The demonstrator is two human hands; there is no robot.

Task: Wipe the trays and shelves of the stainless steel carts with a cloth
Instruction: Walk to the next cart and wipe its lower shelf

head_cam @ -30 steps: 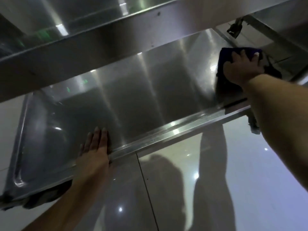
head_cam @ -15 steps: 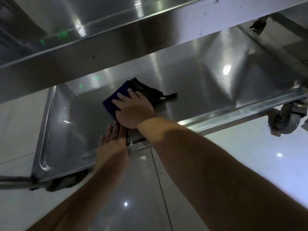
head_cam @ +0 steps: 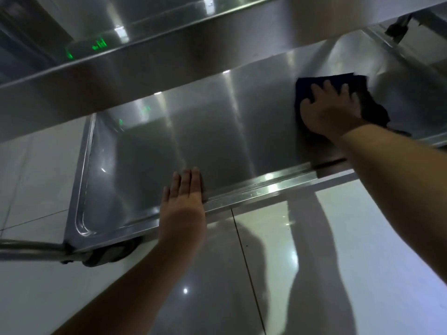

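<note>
while left hand point(head_cam: 184, 201) rests, right hand point(head_cam: 327, 112) presses cloth point(head_cam: 370, 103).

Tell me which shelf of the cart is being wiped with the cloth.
The lower shelf: the right hand presses the dark blue cloth on its right part, and the left hand rests on its front rim. The upper shelf is untouched.

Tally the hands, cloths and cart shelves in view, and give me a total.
Hands: 2 (left hand, right hand)
Cloths: 1 (dark blue cloth)
Shelves: 2 (upper shelf, lower shelf)
Total: 5
</note>
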